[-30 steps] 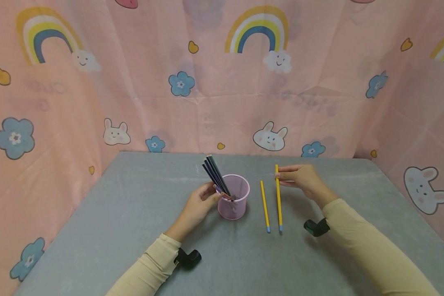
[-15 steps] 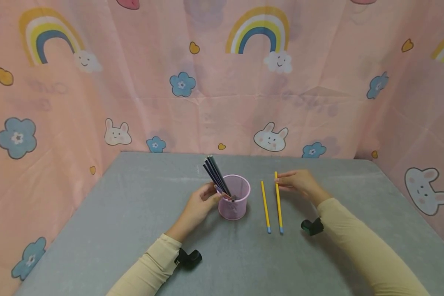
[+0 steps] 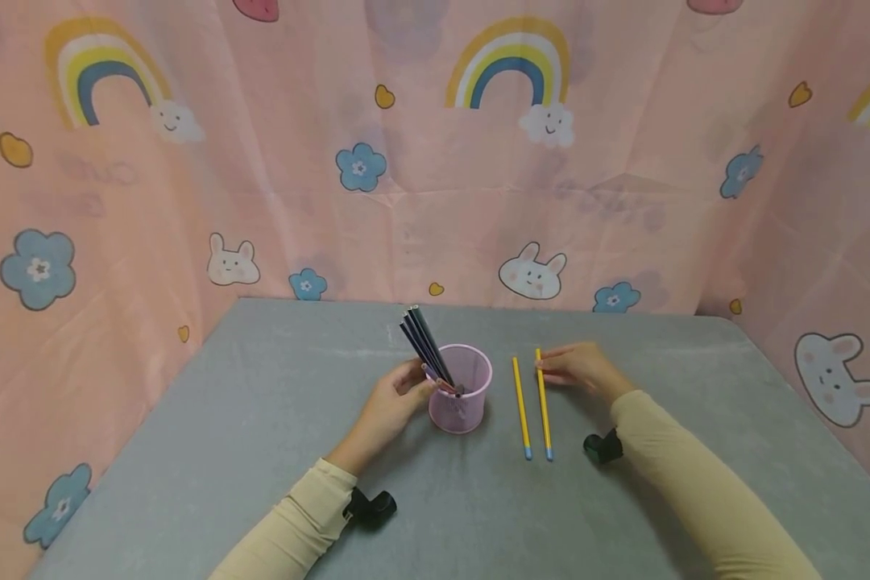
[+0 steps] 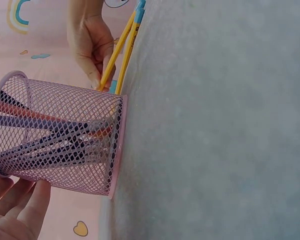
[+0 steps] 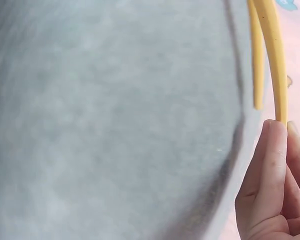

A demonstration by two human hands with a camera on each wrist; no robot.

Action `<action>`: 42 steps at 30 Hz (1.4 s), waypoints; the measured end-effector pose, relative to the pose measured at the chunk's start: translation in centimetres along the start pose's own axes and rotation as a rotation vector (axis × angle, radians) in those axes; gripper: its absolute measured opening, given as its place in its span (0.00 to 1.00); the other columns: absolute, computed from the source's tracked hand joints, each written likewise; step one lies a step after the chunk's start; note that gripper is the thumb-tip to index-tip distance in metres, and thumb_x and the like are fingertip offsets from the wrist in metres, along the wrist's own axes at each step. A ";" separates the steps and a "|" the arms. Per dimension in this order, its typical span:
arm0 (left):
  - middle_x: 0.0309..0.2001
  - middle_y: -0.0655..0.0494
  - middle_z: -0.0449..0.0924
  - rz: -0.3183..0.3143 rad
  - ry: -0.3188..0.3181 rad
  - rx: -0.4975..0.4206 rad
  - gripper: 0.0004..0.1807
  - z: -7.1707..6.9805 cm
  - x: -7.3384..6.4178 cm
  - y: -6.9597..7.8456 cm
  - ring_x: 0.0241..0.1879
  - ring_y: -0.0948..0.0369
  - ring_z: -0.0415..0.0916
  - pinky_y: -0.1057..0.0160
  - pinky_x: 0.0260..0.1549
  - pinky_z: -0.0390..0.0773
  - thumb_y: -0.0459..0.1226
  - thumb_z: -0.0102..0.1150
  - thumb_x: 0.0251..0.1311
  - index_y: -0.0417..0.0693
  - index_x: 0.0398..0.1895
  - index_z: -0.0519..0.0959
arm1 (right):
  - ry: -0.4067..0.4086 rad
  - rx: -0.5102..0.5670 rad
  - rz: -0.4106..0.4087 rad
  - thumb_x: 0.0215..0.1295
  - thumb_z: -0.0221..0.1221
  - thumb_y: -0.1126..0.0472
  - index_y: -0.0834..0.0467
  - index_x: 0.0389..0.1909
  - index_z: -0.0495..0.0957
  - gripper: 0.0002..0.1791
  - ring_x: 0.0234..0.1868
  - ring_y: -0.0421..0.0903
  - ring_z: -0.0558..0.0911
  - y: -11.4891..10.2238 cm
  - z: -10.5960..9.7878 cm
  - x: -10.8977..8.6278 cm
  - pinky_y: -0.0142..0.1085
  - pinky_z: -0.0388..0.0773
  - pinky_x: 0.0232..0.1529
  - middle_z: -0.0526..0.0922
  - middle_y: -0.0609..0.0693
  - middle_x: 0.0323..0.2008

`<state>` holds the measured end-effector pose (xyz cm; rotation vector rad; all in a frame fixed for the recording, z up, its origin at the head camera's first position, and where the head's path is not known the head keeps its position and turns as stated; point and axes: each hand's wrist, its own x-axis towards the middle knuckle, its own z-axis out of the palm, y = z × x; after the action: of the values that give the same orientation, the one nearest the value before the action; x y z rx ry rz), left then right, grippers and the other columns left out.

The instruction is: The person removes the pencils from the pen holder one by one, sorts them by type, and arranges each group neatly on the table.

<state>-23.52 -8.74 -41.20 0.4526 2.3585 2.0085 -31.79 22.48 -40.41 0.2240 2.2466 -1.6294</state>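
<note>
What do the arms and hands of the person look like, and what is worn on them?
The left sleeve and right sleeve are long, plain and pale beige, the left one creased near its cuff. A small dark device shows at each wrist: left device, right device. The left hand and right hand wear no gloves.

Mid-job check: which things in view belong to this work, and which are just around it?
Part of the work:
- right hand, pinching one yellow pencil
- second yellow pencil, lying beside it
- left hand, holding the pink mesh cup
- mostly dark pencils in that cup

Apparently just around:
- grey table
- printed pink cloth
- black wrist devices
</note>
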 end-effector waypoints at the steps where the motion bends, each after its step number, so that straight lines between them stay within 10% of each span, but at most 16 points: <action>1: 0.58 0.39 0.72 -0.002 0.000 -0.002 0.27 0.0 0.0 0.0 0.60 0.50 0.68 0.53 0.59 0.69 0.36 0.56 0.62 0.36 0.63 0.66 | 0.006 0.007 0.012 0.57 0.63 0.61 0.70 0.54 0.72 0.25 0.31 0.40 0.84 0.1 0.1 0.1 0.34 0.82 0.37 0.85 0.47 0.30; 28: 0.57 0.37 0.72 0.015 0.007 -0.024 0.25 0.3 0.2 -0.2 0.60 0.48 0.68 0.53 0.57 0.70 0.32 0.55 0.62 0.33 0.62 0.66 | 0.192 -0.133 0.079 0.53 0.66 0.67 0.69 0.45 0.79 0.18 0.23 0.37 0.83 -0.3 1.7 1.2 0.31 0.82 0.30 0.85 0.53 0.31; 42: 0.56 0.42 0.74 0.054 -0.004 0.001 0.25 0.2 0.0 -0.7 0.59 0.52 0.70 0.57 0.56 0.71 0.38 0.55 0.62 0.38 0.61 0.68 | 0.198 -0.090 -0.163 0.59 0.61 0.66 0.71 0.50 0.75 0.19 0.33 0.38 0.83 0.3 1.1 -0.9 0.33 0.81 0.39 0.82 0.63 0.45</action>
<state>-23.63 -8.66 -41.95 0.5250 2.3701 2.0262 -30.65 21.61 -40.60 0.1905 2.5405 -1.6456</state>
